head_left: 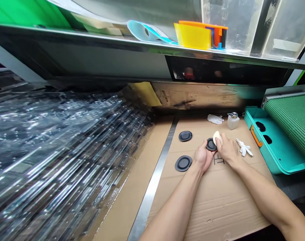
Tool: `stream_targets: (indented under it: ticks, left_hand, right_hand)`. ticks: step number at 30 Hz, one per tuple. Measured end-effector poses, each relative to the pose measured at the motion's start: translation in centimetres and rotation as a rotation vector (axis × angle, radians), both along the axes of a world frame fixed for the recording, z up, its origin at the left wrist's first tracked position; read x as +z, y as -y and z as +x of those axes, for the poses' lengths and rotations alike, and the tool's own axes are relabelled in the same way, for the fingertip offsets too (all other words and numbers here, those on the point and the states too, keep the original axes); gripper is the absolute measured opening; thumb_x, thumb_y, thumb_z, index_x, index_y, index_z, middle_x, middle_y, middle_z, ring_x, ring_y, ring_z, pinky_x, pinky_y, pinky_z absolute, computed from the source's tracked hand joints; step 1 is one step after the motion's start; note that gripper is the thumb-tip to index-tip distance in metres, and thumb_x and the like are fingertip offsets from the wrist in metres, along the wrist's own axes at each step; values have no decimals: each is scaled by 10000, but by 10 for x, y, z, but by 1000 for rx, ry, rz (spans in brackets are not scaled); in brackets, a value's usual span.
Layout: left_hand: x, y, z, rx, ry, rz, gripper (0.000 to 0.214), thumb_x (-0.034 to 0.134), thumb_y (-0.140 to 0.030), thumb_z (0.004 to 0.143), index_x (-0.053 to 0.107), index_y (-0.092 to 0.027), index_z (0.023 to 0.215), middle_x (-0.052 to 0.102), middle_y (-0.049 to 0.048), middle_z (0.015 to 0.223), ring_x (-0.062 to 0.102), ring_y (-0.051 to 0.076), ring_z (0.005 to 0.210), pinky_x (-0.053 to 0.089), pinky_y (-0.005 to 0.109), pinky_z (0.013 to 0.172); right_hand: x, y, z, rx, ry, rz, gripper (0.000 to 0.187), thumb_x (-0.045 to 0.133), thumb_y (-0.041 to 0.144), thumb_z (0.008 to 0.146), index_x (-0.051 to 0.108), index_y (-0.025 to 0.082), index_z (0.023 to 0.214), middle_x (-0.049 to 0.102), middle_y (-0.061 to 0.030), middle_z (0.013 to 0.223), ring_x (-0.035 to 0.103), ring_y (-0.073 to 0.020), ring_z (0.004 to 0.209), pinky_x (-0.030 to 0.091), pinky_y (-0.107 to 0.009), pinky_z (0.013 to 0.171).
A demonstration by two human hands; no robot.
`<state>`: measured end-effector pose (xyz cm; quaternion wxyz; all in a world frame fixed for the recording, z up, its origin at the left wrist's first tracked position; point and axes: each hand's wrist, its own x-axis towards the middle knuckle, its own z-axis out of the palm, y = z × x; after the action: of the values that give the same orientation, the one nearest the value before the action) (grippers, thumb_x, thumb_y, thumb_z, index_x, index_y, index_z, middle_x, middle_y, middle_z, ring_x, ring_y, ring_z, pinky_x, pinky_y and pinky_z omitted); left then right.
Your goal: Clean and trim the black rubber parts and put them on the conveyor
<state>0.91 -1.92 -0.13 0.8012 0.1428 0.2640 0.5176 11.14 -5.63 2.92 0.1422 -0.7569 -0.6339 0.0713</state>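
My left hand [203, 156] is closed on the edge of a round black plastic disc [211, 144], holding it up over the cardboard [192, 201]. In my right hand [227, 147] is a cream-coloured round pad [217, 137], pinched and held against the disc's upper right edge. Fingers cover part of both pad and disc. Left of my hands, two similar black discs lie flat on the cardboard: a farther disc [185, 136] and a nearer disc [183, 163].
Clear plastic trays [67, 160] are piled at left. A pump bottle [233, 121], a crumpled white cloth [215, 118] and a white glove [244, 147] lie beyond and right of my hands. A teal bin [280, 164] holds black discs beside a green conveyor belt [293, 110]. A metal ledge [142, 45] crosses above.
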Motion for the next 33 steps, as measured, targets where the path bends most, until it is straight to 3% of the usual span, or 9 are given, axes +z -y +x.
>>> stream_targets:
  ticks: [5, 9, 14, 19, 25, 28, 33]
  left_hand:
    - [3, 2, -1, -83, 18, -22, 414, 379, -346, 1031, 692, -102, 1150, 726, 178, 1164, 672, 268, 1150, 522, 435, 1049]
    - [6, 2, -2, -21, 24, 3, 376, 370, -272, 1033, 664, -117, 1210, 723, 158, 1184, 664, 244, 1169, 519, 418, 1051]
    - [6, 1, -5, -92, 30, -19, 398, 359, -323, 1039, 662, -97, 1163, 713, 181, 1189, 667, 253, 1158, 530, 411, 1033]
    - [6, 0, -8, -44, -29, -20, 361, 354, -300, 1036, 634, -104, 1152, 694, 201, 1220, 682, 276, 1125, 574, 426, 924]
    - [12, 2, -16, -89, 70, -49, 398, 347, -332, 995, 607, -107, 1196, 656, 255, 1259, 683, 334, 1104, 585, 444, 780]
    - [15, 3, -18, -115, 92, -63, 389, 371, -261, 952, 602, -121, 1231, 676, 234, 1215, 684, 335, 1099, 581, 452, 779]
    - [19, 1, -20, -113, 103, -95, 334, 411, -254, 977, 610, -104, 1200, 690, 216, 1141, 694, 308, 1080, 600, 416, 816]
  right_hand:
    - [-2, 1, -1, 106, -52, -5, 427, 371, 498, 1020, 472, 265, 1363, 741, -84, 1019, 698, -267, 891, 413, -306, 718]
    - [-1, -1, 3, -46, -51, 1, 434, 308, 497, 1040, 501, 239, 1332, 738, -100, 1020, 693, -255, 914, 415, -302, 737]
    - [-5, 1, 4, 104, -64, 8, 460, 375, 528, 1018, 470, 282, 1395, 737, -81, 1044, 695, -258, 895, 431, -311, 753]
    - [4, -8, 31, -123, -125, 111, 442, 324, 510, 1032, 501, 260, 1351, 734, -91, 1056, 689, -275, 953, 434, -320, 767]
    - [8, -6, 49, -104, -151, 94, 472, 308, 510, 1034, 455, 247, 1398, 724, -102, 1081, 682, -284, 971, 434, -328, 767]
    - [11, -4, 54, -46, -51, 43, 428, 360, 479, 1028, 518, 224, 1333, 708, -115, 1108, 664, -277, 994, 436, -330, 789]
    - [29, 3, 77, -37, 260, 132, 354, 436, 461, 1000, 657, 210, 1115, 667, -137, 1156, 569, -294, 1138, 423, -358, 887]
